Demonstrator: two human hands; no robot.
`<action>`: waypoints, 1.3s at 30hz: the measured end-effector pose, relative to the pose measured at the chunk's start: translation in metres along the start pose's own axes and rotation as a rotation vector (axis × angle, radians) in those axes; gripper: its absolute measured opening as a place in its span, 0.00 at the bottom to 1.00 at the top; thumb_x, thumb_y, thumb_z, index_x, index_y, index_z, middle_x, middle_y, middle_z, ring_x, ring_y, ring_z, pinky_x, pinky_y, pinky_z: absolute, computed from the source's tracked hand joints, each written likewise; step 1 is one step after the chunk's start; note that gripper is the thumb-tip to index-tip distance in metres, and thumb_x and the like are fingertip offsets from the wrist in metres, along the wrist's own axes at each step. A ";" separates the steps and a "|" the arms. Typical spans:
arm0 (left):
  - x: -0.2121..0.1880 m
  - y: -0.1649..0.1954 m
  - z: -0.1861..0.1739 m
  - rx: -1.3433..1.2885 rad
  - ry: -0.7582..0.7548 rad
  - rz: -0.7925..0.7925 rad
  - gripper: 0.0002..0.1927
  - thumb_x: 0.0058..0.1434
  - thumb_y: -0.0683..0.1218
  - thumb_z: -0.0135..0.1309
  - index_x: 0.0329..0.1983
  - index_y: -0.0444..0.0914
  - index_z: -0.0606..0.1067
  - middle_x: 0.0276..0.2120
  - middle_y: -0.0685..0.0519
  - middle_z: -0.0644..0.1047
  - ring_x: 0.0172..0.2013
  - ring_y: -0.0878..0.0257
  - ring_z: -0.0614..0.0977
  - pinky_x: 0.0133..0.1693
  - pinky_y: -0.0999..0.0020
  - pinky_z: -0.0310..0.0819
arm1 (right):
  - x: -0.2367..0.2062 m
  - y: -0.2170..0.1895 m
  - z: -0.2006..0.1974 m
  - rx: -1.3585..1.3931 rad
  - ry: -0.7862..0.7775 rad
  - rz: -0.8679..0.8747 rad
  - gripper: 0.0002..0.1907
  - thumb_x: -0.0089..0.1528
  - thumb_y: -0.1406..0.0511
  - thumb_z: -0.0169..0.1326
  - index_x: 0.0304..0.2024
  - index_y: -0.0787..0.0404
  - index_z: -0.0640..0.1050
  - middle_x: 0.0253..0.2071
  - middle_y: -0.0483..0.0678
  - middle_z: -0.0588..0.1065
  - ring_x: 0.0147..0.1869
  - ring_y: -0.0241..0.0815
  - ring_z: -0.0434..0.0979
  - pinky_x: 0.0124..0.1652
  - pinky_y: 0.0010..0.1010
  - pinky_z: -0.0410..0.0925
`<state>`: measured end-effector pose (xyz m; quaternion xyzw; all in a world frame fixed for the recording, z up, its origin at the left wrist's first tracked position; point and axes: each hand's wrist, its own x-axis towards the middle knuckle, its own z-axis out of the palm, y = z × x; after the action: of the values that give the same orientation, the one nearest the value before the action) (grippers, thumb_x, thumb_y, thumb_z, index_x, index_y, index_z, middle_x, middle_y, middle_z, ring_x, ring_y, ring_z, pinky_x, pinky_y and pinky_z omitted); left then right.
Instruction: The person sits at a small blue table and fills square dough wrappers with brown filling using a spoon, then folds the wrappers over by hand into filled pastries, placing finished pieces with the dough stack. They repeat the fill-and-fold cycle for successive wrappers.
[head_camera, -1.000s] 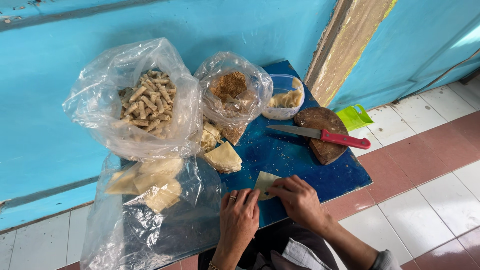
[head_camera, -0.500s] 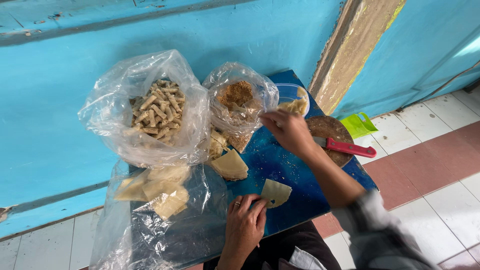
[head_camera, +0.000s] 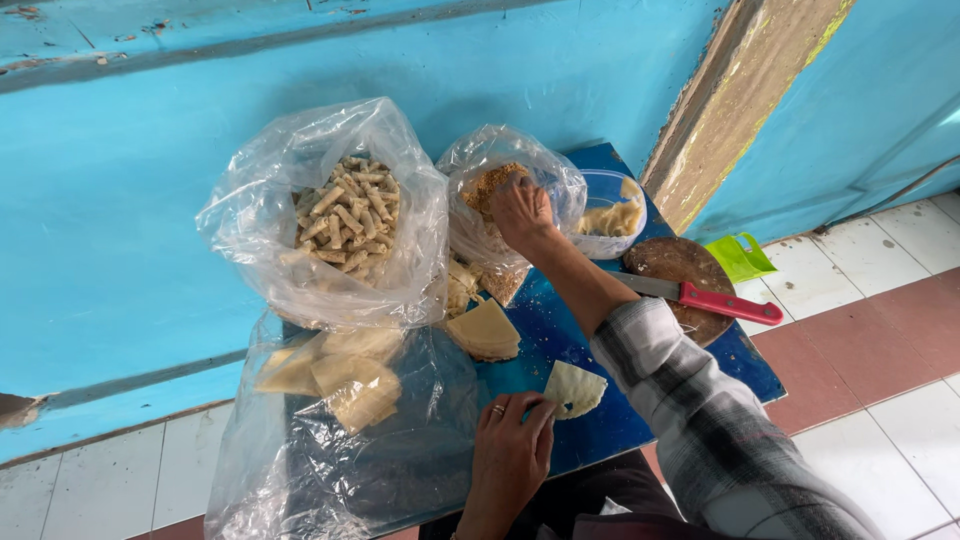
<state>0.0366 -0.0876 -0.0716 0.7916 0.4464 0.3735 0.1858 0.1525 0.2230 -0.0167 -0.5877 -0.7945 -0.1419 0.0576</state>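
Your left hand (head_camera: 510, 455) lies flat on the blue table (head_camera: 600, 430) near the front edge, fingers loosely spread, fingertips pinning the left edge of one pale wrapper sheet (head_camera: 575, 388); nothing gripped. Your right hand (head_camera: 520, 212) is reached across into the mouth of the middle plastic bag (head_camera: 500, 200), fingers curled down into the brown crumb filling (head_camera: 482, 185); can't tell if it's pinching any. The wrapper sheet sits just beside your left fingertips and well apart from your right hand, with your right forearm passing above its right side. Open room: bare blue tabletop between the sheet and the wrapper stack (head_camera: 485, 330), and a strip right of the sheet toward the table's right corner. Tight on the left, where a crumpled plastic bag (head_camera: 340, 440) with more wrappers overhangs the front-left edge. Back edge is against the blue wall (head_camera: 120, 220). Counts: three plastic bags, the big one (head_camera: 330, 220) full of rolled sticks; one clear tub (head_camera: 615, 215) at the back; one round wooden board (head_camera: 680, 280) at the right edge; one red-handled knife (head_camera: 715, 300) lying across it; one green scoop (head_camera: 742, 257) on the tiled floor beyond.
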 end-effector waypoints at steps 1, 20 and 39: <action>-0.001 0.000 0.000 0.001 0.003 0.004 0.10 0.64 0.41 0.57 0.47 0.35 0.80 0.43 0.50 0.78 0.46 0.52 0.79 0.49 0.52 0.71 | -0.002 0.000 -0.003 -0.008 -0.035 0.004 0.16 0.58 0.64 0.54 0.47 0.63 0.79 0.51 0.61 0.70 0.51 0.53 0.72 0.42 0.48 0.70; 0.001 -0.001 0.002 0.042 0.003 0.010 0.11 0.62 0.41 0.58 0.47 0.34 0.81 0.44 0.49 0.79 0.44 0.53 0.79 0.49 0.53 0.71 | -0.018 0.018 -0.006 0.377 0.078 0.205 0.14 0.66 0.64 0.48 0.27 0.62 0.78 0.19 0.51 0.73 0.20 0.43 0.72 0.22 0.41 0.69; 0.004 -0.004 0.000 0.142 0.029 -0.007 0.08 0.60 0.40 0.60 0.43 0.37 0.81 0.41 0.53 0.79 0.43 0.55 0.80 0.48 0.56 0.73 | -0.135 0.063 -0.024 1.004 0.136 0.306 0.12 0.64 0.62 0.54 0.38 0.61 0.86 0.24 0.50 0.79 0.25 0.37 0.77 0.28 0.32 0.68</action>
<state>0.0355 -0.0825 -0.0720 0.7956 0.4774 0.3517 0.1241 0.2516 0.1087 -0.0191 -0.5865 -0.6643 0.2281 0.4033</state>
